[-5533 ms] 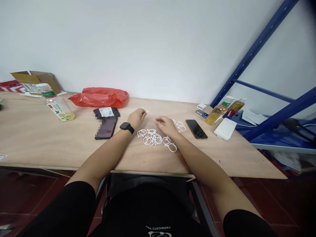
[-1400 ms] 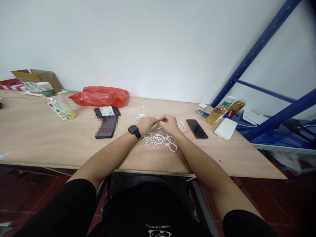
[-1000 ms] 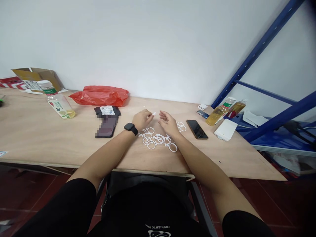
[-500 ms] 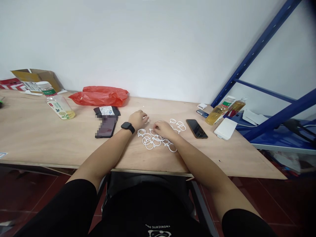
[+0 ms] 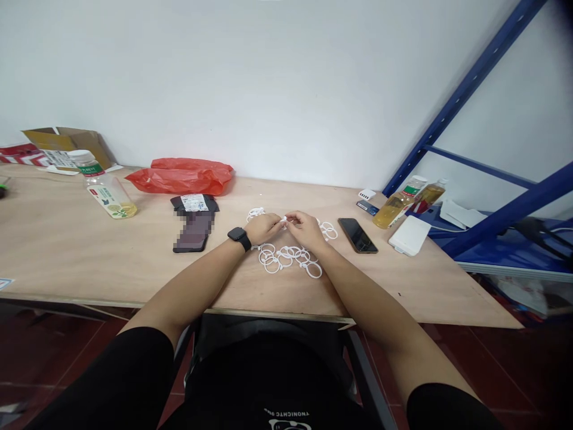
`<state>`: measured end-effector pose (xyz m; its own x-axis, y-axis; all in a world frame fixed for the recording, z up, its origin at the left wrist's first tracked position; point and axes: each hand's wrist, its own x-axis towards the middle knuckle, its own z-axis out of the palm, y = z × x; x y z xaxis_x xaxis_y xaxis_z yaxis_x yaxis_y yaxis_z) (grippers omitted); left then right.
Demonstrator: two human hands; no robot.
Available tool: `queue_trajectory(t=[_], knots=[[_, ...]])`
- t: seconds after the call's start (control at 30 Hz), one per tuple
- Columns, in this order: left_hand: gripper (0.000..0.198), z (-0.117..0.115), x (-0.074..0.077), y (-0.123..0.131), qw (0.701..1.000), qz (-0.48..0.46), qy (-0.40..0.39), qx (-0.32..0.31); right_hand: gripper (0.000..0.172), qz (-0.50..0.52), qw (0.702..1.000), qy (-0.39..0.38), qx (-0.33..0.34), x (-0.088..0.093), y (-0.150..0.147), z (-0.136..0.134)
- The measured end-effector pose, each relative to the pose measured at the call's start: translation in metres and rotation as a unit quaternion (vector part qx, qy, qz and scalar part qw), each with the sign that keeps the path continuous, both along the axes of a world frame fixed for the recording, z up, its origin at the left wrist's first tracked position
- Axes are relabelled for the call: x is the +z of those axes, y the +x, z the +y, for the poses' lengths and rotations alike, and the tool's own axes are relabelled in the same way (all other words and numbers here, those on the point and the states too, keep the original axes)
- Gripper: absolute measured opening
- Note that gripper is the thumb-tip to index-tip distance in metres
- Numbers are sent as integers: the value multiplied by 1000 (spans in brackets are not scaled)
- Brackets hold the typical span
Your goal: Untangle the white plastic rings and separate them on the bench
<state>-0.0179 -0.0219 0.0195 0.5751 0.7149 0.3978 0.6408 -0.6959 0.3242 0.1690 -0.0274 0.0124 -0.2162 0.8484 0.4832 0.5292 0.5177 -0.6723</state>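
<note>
My left hand (image 5: 263, 228), with a black watch (image 5: 239, 237) at the wrist, and my right hand (image 5: 305, 229) meet over the wooden table. Their fingertips close on a small white plastic ring (image 5: 283, 221), mostly hidden by the fingers. Below the hands several white rings (image 5: 269, 261) with small knobs lie in a loose, overlapping heap. Another group of rings (image 5: 256, 212) lies just beyond my left hand, partly covered by it. More rings (image 5: 330, 230) rest to the right of my right hand.
A phone (image 5: 357, 235) and a white case (image 5: 409, 235) lie to the right, near a tilted drink bottle (image 5: 394, 206). On the left are a dark package (image 5: 195, 224), a red plastic bag (image 5: 183, 177), another bottle (image 5: 107, 191) and a cardboard box (image 5: 85, 143). Blue shelving (image 5: 492, 209) stands at right.
My left hand has come right and slightly down, and its fingertips now meet those of my right hand at a ring. The right hand has lifted from the heap; rings beyond the left hand are uncovered.
</note>
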Motion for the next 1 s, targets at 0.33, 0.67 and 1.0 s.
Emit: queue_trajectory(t=[0.33,0.67,1.0], knots=[[44,1,-2,-3,998,68,2,-2,22,27,999,-11,28,6,2,-4],[44,0,-1,1,992,125,19,-4,17,55,997,-53,8,5,-4,-5],[44,-2,6,4,998,58,-7,20,19,72,996,-40,-35,6,-7,-1]])
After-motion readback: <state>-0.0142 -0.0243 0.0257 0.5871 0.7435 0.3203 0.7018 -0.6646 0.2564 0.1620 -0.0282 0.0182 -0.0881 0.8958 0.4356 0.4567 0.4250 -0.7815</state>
